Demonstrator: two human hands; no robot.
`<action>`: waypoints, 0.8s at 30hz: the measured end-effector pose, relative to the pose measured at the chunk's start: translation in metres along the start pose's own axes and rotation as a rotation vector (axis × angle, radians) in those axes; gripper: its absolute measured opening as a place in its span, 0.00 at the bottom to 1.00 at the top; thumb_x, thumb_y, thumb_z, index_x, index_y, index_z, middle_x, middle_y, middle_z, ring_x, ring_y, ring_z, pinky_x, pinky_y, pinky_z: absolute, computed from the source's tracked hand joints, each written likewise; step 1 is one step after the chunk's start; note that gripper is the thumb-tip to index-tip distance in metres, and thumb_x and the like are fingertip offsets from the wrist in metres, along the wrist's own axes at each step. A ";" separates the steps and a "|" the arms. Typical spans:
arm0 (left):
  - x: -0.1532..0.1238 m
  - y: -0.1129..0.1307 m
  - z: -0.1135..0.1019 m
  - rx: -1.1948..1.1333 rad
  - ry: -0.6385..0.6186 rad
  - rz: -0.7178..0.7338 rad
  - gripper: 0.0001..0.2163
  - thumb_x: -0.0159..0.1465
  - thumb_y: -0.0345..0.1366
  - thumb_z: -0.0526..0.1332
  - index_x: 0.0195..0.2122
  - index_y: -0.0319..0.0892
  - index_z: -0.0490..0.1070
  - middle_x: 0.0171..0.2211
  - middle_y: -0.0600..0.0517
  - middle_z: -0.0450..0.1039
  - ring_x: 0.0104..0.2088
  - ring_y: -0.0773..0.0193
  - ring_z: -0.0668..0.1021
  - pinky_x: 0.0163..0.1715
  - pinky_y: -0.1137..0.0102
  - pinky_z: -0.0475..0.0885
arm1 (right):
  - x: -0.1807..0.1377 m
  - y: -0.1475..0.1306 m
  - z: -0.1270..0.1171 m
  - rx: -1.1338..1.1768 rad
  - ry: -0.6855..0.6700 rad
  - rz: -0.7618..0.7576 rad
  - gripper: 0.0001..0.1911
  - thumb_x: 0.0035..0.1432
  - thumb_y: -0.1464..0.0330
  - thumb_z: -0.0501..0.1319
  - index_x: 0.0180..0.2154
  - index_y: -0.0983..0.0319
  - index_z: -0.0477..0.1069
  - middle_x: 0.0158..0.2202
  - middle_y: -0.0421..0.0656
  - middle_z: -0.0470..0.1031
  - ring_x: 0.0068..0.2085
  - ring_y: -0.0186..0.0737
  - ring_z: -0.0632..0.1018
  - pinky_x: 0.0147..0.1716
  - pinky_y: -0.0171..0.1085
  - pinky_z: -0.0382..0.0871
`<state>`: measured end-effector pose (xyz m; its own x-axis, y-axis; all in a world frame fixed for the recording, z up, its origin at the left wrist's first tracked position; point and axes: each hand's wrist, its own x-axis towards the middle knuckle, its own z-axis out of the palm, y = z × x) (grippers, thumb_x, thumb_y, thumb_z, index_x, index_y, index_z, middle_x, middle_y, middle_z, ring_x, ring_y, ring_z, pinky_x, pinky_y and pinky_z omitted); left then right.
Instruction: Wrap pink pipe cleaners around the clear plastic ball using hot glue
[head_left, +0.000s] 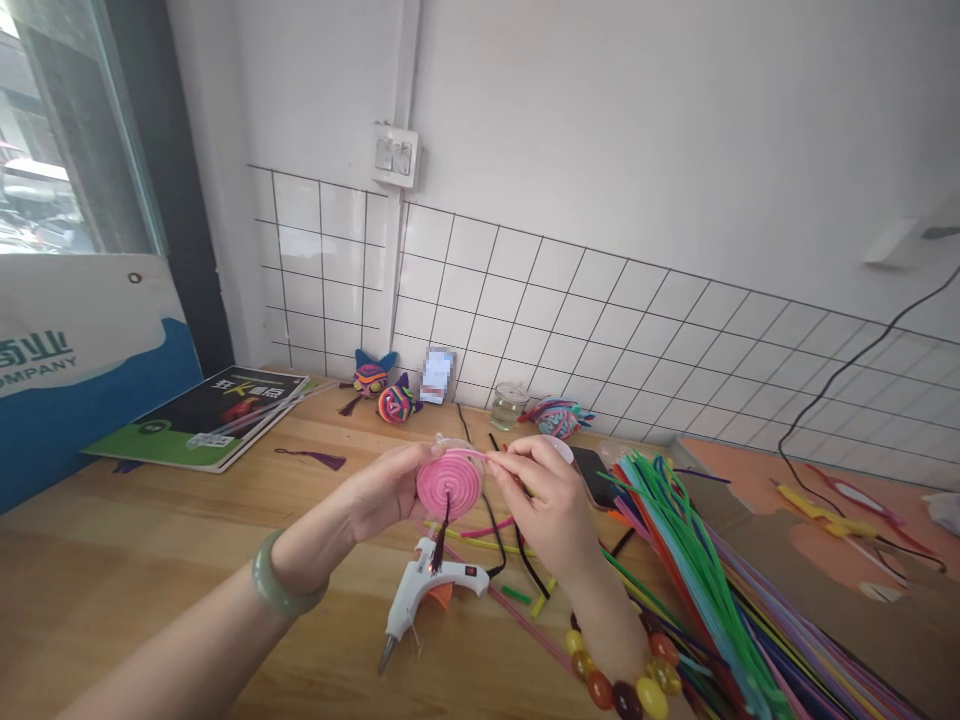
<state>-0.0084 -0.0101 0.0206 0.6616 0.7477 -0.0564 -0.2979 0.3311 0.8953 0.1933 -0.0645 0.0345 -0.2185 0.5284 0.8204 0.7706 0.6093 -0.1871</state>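
My left hand [391, 490] grips the left side of a round piece wound in a spiral of pink pipe cleaner [457, 480]. A dark tassel [439, 548] hangs from its centre. At its upper right, the fingertips of my right hand [541, 500] pinch the pipe cleaner where it leaves the spiral. Below the piece a white hot glue gun [435, 585] lies on the table, its nozzle toward me and a red light on its switch. Part of the piece's back is hidden by my left fingers.
Many coloured pipe cleaners [682, 570] lie on the right. At the back are finished striped ornaments [397, 400], a phone [437, 376], a glass jar [509, 405] and another ornament [556, 415]. Magazines [214, 415] and a loose tassel [311, 457] lie left. A black cord [495, 530] crosses the table.
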 end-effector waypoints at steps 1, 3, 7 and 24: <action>0.000 0.000 0.000 0.008 0.004 0.005 0.17 0.63 0.44 0.62 0.48 0.41 0.78 0.43 0.43 0.80 0.38 0.57 0.80 0.39 0.64 0.77 | 0.000 0.000 0.000 -0.008 -0.006 -0.003 0.12 0.66 0.72 0.57 0.39 0.59 0.80 0.32 0.44 0.73 0.33 0.40 0.77 0.33 0.39 0.73; 0.000 0.000 0.001 0.026 0.025 0.022 0.17 0.62 0.45 0.63 0.49 0.42 0.78 0.43 0.44 0.79 0.38 0.57 0.79 0.37 0.65 0.77 | -0.001 0.000 0.001 -0.011 -0.014 -0.001 0.12 0.66 0.72 0.56 0.39 0.58 0.80 0.32 0.44 0.74 0.33 0.40 0.77 0.33 0.39 0.73; 0.000 0.001 0.003 0.039 0.082 0.070 0.16 0.60 0.43 0.66 0.47 0.42 0.78 0.44 0.44 0.78 0.37 0.58 0.78 0.37 0.65 0.77 | 0.000 0.001 0.002 0.054 0.015 0.052 0.10 0.65 0.72 0.58 0.43 0.59 0.78 0.36 0.46 0.76 0.38 0.42 0.78 0.38 0.41 0.75; 0.000 -0.002 0.006 -0.044 0.094 0.125 0.15 0.59 0.42 0.67 0.45 0.42 0.79 0.39 0.46 0.78 0.36 0.59 0.77 0.37 0.66 0.76 | 0.000 -0.003 0.003 0.048 -0.010 -0.014 0.12 0.66 0.75 0.57 0.44 0.66 0.79 0.36 0.49 0.75 0.37 0.42 0.77 0.37 0.40 0.73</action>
<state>-0.0033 -0.0139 0.0209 0.5509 0.8345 0.0113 -0.4047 0.2553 0.8781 0.1896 -0.0643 0.0336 -0.2355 0.5254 0.8176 0.7380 0.6441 -0.2013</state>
